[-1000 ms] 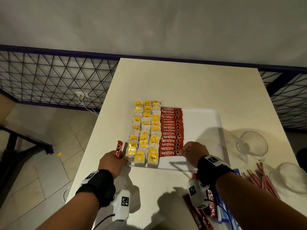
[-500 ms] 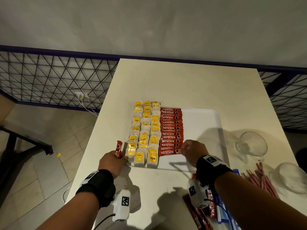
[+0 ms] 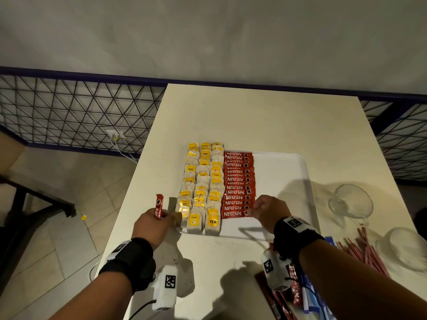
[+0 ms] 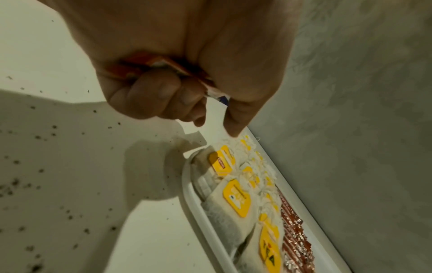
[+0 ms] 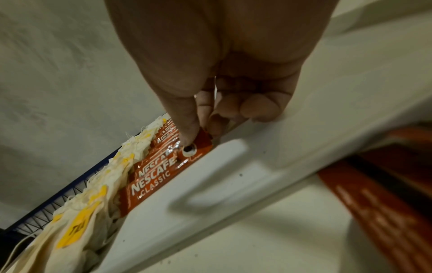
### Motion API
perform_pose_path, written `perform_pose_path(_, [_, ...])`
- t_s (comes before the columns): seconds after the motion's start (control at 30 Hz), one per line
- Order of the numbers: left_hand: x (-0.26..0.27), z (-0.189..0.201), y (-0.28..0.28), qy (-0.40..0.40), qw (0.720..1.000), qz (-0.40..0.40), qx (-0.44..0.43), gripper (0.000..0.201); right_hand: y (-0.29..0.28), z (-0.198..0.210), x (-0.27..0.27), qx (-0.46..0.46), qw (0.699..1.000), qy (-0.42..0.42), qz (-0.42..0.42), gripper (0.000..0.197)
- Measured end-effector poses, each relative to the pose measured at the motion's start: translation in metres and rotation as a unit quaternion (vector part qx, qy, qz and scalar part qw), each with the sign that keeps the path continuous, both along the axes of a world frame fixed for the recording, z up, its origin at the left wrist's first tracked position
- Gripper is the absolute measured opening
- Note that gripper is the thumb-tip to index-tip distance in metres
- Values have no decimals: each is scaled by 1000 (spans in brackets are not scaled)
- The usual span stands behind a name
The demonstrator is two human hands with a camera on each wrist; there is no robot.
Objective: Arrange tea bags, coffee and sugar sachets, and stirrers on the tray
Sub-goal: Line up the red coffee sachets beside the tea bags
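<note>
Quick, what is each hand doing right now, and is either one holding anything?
Left hand: closed, gripping a red coffee sachet beside the tray.
Right hand: closed, pinching the end of the nearest sachet in the row on the tray.

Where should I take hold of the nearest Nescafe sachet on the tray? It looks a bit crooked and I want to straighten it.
Probably by the right end of the nearest Nescafe sachet, coming from the bare right part of the tray. It lies flat, its left end butts against the tea bags, and the next sachet overlaps its far edge. The right hand already pinches that end.
</note>
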State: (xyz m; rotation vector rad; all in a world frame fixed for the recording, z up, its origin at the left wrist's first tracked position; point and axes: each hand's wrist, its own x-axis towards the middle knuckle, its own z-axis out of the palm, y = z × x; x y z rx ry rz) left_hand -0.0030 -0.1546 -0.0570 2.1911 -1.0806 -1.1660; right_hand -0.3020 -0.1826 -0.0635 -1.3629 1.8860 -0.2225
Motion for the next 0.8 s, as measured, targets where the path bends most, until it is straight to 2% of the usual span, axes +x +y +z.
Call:
perform_pose_path(0.07, [1, 4, 1, 68, 997, 46, -4, 16, 1, 0, -2, 0, 1000, -9, -7, 18])
perform_pose_path(0.17, [-3, 19, 1, 222, 971, 85, -8, 10, 2, 1, -5, -3, 1000, -14, -18, 23])
perform_pose_path(0.23, [-8, 29, 2, 299, 952, 64, -9, 12, 3, 6, -6, -37, 999, -7, -24, 27])
perform_pose_path(0.33, [-17, 35, 3, 345, 938, -26, -3, 12, 5, 26, 1, -133, 990, -51, 2, 26])
perform_pose_path(0.4, [-32, 43, 5, 324, 939, -120, -6, 16, 4, 49, 16, -117, 986, -107, 48, 25])
perform_pose_path(0.5, [-60, 56, 3, 264, 931, -248, -48, 10, 1, 68, 36, -31, 973, -193, 124, 31])
perform_pose_path(0.6, [-74, 59, -2, 187, 920, -336, -76, 8, 4, 71, 39, 3, 960, -252, 123, 22])
perform_pose_path(0.67, [-74, 57, -2, 169, 918, -352, -73, 14, 7, 71, 33, 2, 958, -265, 110, 17])
perform_pose_path(0.73, [-73, 56, -1, 177, 926, -328, -66, 21, 8, 69, 27, -13, 957, -280, 78, 13])
perform_pose_path(0.8, [-68, 55, 1, 170, 938, -294, -63, 18, 7, 68, 19, -29, 951, -307, 29, 12])
